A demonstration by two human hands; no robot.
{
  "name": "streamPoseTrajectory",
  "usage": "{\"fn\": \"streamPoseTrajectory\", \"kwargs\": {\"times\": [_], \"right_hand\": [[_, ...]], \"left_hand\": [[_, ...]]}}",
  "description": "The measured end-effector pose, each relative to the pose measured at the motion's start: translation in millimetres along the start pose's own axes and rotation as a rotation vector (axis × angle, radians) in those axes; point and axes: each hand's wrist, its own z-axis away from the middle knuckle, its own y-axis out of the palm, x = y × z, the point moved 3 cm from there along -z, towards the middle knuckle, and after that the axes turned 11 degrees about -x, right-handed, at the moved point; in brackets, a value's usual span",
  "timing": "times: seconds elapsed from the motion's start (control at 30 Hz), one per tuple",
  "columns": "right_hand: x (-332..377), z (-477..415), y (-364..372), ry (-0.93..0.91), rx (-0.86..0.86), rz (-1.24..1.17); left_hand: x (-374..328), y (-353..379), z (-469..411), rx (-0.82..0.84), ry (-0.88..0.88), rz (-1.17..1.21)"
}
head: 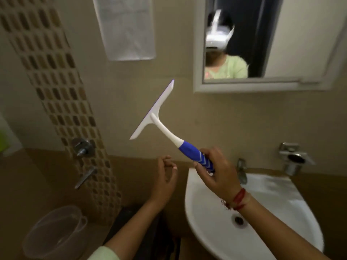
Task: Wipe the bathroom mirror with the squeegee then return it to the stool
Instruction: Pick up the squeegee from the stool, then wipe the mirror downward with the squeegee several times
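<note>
My right hand (218, 173) grips the blue end of a squeegee (161, 124) that has a white neck and a white blade. The blade tilts up to the left, held in the air in front of the beige wall, below and left of the mirror (293, 44). The white-framed mirror hangs at the upper right and reflects a person in a light green top wearing a white headset. My left hand (165, 179) floats just left of the handle, fingers loosely curled, holding nothing. A dark stool (131, 222) shows partly below my left forearm.
A white basin (272, 212) with a tap (241, 170) sits at the lower right. A steel holder (293, 160) is fixed on the wall right of it. A clear plastic bucket (54, 235) stands at the lower left, with shower valves (82, 147) on the mosaic strip and a white towel (127, 29) hanging above.
</note>
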Motion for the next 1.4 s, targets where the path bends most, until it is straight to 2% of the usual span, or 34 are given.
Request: {"fn": "streamPoseTrajectory", "kwargs": {"times": [0.2,0.33,0.53,0.67,0.8,0.9,1.07,1.27,1.4], "right_hand": [[14.2,-46.8,-107.2,-0.111,-0.306,0.114],[15.2,-76.4,-153.0,-0.105,-0.434,0.139],[14.4,-119.4,-156.7,-0.036,-0.551,0.191],[9.0,-146.0,-146.2,-0.029,-0.642,0.045],[-0.6,-183.6,-143.1,-0.086,-0.714,-0.080],[-1.4,-223.0,-136.9,-0.100,-0.707,-0.200],[12.2,-278.8,-120.8,-0.163,-0.692,-0.401],[1.4,-317.2,-112.7,-0.168,-0.763,-0.319],[-7.1,-338.4,-110.5,-0.119,-0.772,-0.357]], "left_hand": [[-54.8,25.6,-46.7,-0.049,0.234,-0.101],[-80.6,35.4,-75.8,-0.049,0.392,-0.202],[-129.3,49.6,-131.2,-0.066,0.607,-0.261],[-158.5,58.8,-187.2,-0.135,0.693,-0.279],[-182.2,73.7,-249.6,-0.242,0.696,-0.272],[-195.1,98.3,-286.4,-0.177,0.623,-0.235],[-206.8,119.6,-313.8,-0.176,0.725,-0.150],[-200.6,128.6,-319.9,-0.267,0.772,0.024],[-196.1,132.0,-321.6,-0.228,0.764,0.092]]}}
